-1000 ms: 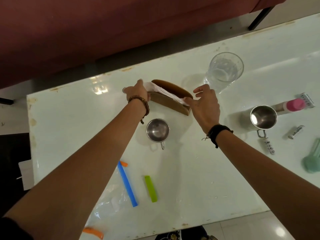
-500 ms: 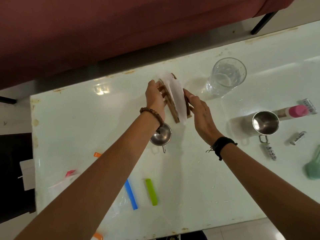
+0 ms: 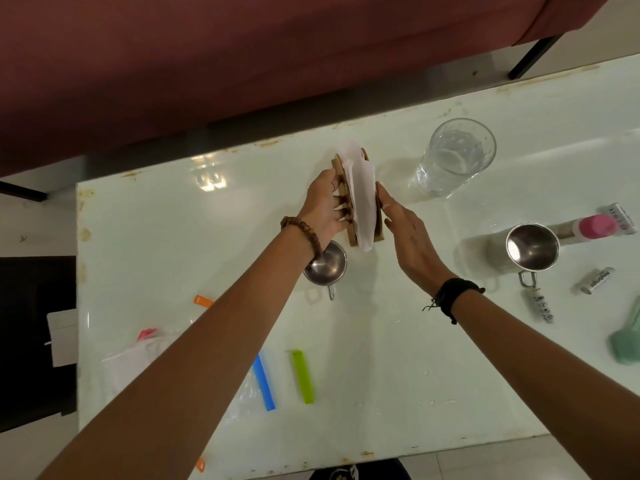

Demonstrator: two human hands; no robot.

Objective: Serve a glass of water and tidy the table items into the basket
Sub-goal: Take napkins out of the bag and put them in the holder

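Note:
A wooden napkin holder with white napkins stands near the table's far edge, turned lengthwise away from me. My left hand grips its left slatted side. My right hand lies flat against its right side, fingers straight. A clear glass of water stands to the right of the holder, apart from it. A small steel cup sits just below my left wrist. A larger steel mug stands further right.
The white glass table carries a blue clip, a green clip, an orange clip, a plastic bag, a pink-capped tube, two small tubes and a mint item. A dark red sofa lies beyond.
The napkin holder has been turned from lying crosswise to pointing away from me, with both hands shifting to its long sides. The camera has tilted slightly.

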